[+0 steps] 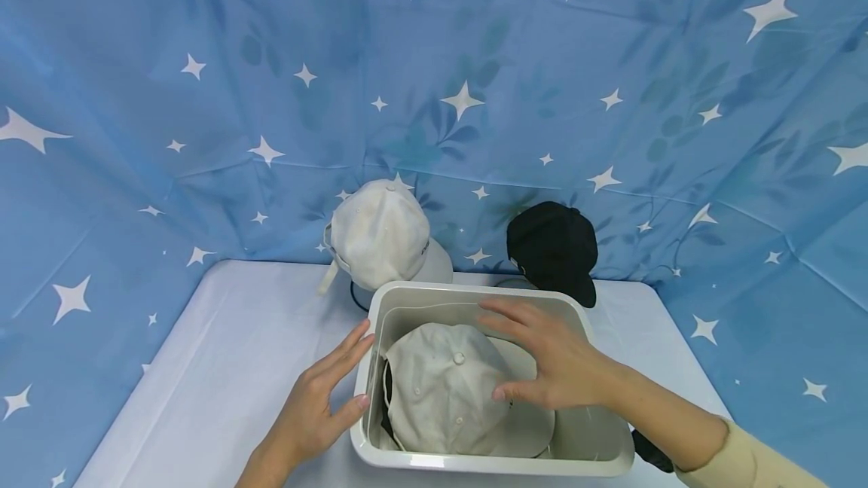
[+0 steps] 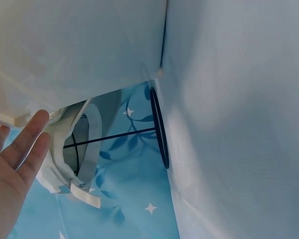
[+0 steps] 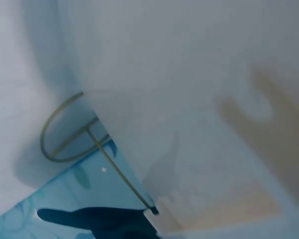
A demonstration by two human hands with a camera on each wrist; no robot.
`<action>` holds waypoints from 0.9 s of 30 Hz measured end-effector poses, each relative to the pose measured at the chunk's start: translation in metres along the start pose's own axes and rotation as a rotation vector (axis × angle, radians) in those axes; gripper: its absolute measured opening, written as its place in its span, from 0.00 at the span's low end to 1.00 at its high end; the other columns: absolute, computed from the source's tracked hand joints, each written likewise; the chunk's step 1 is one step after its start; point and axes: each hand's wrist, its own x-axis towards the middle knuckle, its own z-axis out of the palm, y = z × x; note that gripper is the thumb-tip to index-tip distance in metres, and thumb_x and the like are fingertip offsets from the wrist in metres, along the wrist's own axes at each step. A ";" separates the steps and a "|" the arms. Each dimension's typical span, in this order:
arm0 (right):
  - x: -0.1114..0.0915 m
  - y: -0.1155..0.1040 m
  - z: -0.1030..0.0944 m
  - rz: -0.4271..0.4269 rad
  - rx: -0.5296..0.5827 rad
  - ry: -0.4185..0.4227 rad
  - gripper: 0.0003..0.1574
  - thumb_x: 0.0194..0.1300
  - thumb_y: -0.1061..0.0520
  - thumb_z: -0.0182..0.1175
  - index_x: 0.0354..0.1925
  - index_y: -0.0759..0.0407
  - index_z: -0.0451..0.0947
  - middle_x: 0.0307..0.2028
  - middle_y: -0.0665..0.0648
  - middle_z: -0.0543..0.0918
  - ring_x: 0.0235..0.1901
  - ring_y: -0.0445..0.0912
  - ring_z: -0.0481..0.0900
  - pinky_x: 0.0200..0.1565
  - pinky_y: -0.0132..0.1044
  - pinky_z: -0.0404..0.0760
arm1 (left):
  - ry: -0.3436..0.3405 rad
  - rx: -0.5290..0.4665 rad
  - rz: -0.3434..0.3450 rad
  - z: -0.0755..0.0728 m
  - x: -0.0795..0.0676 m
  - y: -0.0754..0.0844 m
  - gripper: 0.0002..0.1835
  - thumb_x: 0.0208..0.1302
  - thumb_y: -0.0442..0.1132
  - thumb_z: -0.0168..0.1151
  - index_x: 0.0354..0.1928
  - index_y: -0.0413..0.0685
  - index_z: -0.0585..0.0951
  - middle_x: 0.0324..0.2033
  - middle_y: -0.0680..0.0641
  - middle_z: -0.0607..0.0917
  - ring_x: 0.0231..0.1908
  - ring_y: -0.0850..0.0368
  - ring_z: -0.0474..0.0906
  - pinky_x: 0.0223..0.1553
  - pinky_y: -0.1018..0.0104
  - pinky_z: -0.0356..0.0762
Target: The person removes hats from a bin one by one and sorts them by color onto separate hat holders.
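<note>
A pale grey cap lies crown up inside a light grey plastic bin, its brim toward the right. Over that cap and brim, the right hand reaches into the bin with fingers spread and thumb apart. The left hand is at the bin's left side, its extended fingertips right at the rim. In the left wrist view, the left hand shows straight fingers beside the bin wall. The right wrist view is mostly filled by the bin wall, with a blurred hand shape on it.
Behind the bin, a whitish cap hangs on a thin black stand. A black cap is at the back right on a metal stand. Something dark shows beside the bin's right front corner. Blue starry cloth surrounds the white table.
</note>
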 end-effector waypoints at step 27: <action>-0.007 -0.001 0.032 0.124 0.117 -0.083 0.57 0.58 0.29 0.74 0.77 0.47 0.66 0.77 0.54 0.66 0.71 0.54 0.71 0.60 0.59 0.79 | 0.003 -0.018 0.001 0.001 0.000 -0.001 0.36 0.61 0.35 0.62 0.75 0.40 0.72 0.77 0.41 0.67 0.73 0.49 0.70 0.71 0.74 0.62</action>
